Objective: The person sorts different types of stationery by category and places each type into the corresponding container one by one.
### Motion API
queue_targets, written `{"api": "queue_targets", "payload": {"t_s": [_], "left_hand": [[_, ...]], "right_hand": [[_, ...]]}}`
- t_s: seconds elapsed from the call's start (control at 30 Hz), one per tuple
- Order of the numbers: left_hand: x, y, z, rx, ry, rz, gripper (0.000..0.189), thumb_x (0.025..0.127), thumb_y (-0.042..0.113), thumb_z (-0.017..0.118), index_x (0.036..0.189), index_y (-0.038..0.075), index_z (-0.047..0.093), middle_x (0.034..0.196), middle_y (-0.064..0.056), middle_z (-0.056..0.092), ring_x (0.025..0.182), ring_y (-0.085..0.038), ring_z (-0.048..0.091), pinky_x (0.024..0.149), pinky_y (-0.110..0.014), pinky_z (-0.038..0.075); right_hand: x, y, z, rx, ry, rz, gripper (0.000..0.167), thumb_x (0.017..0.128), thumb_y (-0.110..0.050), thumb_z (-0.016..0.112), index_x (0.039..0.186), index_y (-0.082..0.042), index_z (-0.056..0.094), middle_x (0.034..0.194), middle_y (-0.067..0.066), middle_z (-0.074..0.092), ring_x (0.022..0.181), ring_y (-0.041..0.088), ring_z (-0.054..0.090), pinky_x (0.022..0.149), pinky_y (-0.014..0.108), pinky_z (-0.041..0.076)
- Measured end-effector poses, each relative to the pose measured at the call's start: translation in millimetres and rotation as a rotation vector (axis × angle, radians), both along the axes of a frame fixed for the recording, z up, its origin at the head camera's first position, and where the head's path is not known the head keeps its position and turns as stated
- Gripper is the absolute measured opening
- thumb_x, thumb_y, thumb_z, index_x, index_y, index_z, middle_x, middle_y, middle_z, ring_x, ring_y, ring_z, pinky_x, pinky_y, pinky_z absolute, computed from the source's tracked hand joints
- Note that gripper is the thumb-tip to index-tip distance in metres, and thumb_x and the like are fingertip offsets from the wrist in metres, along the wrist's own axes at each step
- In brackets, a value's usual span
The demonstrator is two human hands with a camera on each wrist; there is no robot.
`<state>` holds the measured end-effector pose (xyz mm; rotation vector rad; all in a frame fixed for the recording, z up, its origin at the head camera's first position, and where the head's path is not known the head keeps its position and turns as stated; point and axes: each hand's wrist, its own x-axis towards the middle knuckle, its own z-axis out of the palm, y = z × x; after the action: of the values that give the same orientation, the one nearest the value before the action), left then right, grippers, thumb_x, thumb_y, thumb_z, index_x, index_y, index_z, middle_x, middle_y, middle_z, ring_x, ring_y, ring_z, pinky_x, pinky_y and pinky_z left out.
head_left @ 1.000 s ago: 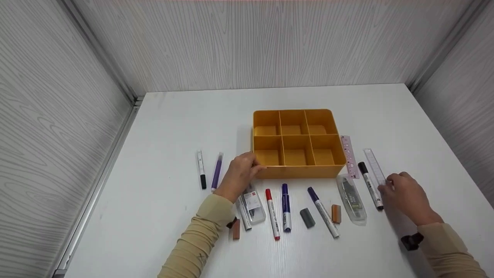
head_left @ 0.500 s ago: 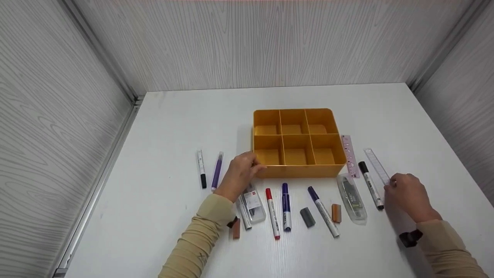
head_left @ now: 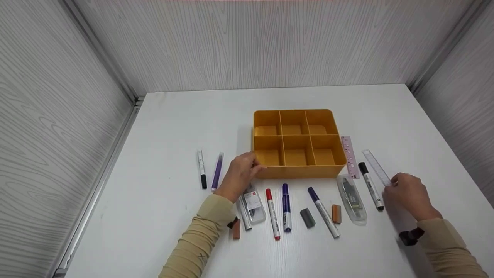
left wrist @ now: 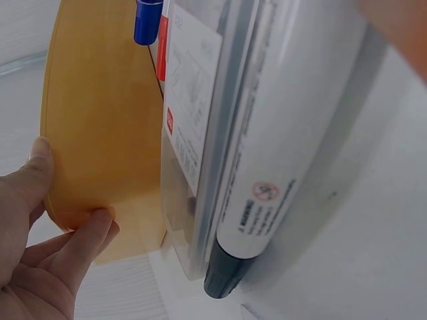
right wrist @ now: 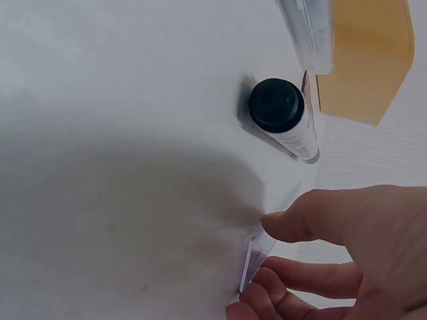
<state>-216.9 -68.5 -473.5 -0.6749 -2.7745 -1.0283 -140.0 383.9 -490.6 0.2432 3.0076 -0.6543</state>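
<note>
a person's left hand grips the near left corner of a six-compartment yellow box, while the right hand pinches the near end of a clear ruler lying flat to the box's right. the box stands well inside the edges of a white bench, with broad room to its left and behind it, up to the back wall; the right hand works nearer the bench's right edge. since a second ago the right hand has edged slightly to the right and the ruler slants more, while the box and left hand have stayed put. around the box lie seven markers: black-capped, purple, white, red-capped, blue, blue-capped and, just beside the clear ruler, black-topped. also counted: three small blocks, brown, gray and orange; two clear cases, one labelled beside the white marker, one plain; and two rulers, the second a pink ruler along the box's right side.
</note>
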Motion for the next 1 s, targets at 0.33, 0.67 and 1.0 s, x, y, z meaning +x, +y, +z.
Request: {"api": "queue_targets", "payload": {"t_s": [0.33, 0.67, 1.0], "left_hand": [[0.5, -0.3, -1.6, 0.024, 0.003, -0.01, 0.022, 0.091, 0.03, 0.068, 0.093, 0.009, 0.062, 0.085, 0.001, 0.062, 0.077, -0.01, 0.053, 0.068, -0.021, 0.051], [0.3, -1.0, -1.3, 0.018, 0.009, -0.003, 0.021, 0.092, 0.03, 0.068, 0.093, 0.009, 0.064, 0.088, 0.001, 0.064, 0.077, -0.009, 0.055, 0.069, -0.02, 0.052], [-0.1, -0.9, -2.7, 0.016, 0.048, -0.008, 0.021, 0.091, 0.028, 0.069, 0.091, 0.008, 0.065, 0.087, 0.0, 0.066, 0.075, -0.008, 0.055, 0.065, -0.02, 0.05]], "right_hand": [[-1.2, 5, -0.4, -0.043, -0.014, -0.005, 0.032, 0.078, -0.005, 0.06, 0.096, 0.022, 0.062, 0.088, 0.034, 0.064, 0.066, 0.028, 0.058, 0.053, 0.032, 0.047], [-2.5, -2, 14.2, -0.012, 0.138, 0.048, 0.03, 0.082, -0.006, 0.061, 0.099, 0.019, 0.058, 0.088, 0.032, 0.061, 0.071, 0.032, 0.058, 0.055, 0.031, 0.044], [0.1, -16, 29.5, 0.013, 0.274, 0.077, 0.026, 0.082, -0.002, 0.061, 0.103, 0.014, 0.063, 0.09, 0.031, 0.065, 0.073, 0.036, 0.063, 0.051, 0.027, 0.042]]}}
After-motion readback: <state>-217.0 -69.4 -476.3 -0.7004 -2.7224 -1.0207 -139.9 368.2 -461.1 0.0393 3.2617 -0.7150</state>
